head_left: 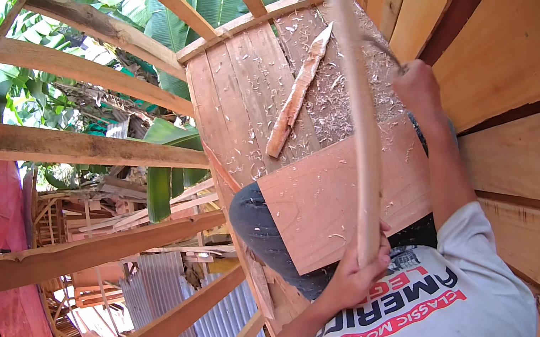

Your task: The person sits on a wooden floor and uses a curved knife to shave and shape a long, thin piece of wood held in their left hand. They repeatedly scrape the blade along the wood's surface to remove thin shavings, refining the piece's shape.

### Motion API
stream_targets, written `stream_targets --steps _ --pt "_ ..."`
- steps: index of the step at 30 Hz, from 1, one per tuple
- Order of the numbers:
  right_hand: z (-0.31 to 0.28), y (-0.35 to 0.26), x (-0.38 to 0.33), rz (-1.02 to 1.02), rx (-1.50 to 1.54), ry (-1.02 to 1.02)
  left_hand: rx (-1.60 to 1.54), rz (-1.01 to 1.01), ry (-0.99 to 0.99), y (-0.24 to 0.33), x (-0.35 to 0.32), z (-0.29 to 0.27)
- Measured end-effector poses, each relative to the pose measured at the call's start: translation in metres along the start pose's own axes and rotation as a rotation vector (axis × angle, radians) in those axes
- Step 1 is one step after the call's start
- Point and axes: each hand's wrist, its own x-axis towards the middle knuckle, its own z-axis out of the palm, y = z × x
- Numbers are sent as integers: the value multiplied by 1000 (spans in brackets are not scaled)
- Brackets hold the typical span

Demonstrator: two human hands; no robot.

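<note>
A long, slightly curved, pale wooden stick (360, 116) rises from my lap toward the far railing. My left hand (358, 273) is closed around its lower end, close to my shirt. In my right hand (417, 90), at the right of the stick, is a knife (381, 48) with a thin dark blade. The blade tilts up and left, its tip close to the stick; I cannot tell whether they touch. A flat wooden board (318, 196) lies across my legs beneath the stick. My right fingers wrap the knife's handle and hide it.
A rough-hewn, pointed piece of wood (300, 94) rests on the plank floor (226, 97) among many shavings. Wooden slats (86, 149) form an open railing at the left. Plank walls (507, 40) stand close on the right. Corrugated sheets (162, 296) and banana leaves lie beyond the railing.
</note>
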Motion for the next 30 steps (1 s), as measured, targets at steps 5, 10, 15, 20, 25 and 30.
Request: stream_targets --steps 5,10,15,20,25,30 --pt "-26 27 3 34 186 -173 -43 -149 -77 1 -7 0" --pt "-17 44 -30 40 213 -152 -175 -100 -58 20 14 -12" --pt "-15 54 -58 103 480 -197 -200 -101 -86 34 18 -1" --pt "-44 8 -77 -179 339 -180 -233 -43 -73 26 20 -8" --pt "-53 -19 -82 -483 186 -111 -133 -12 -67 25 20 -4" --pt "-51 -16 -58 -514 4 29 -21 8 -11 21 19 0"
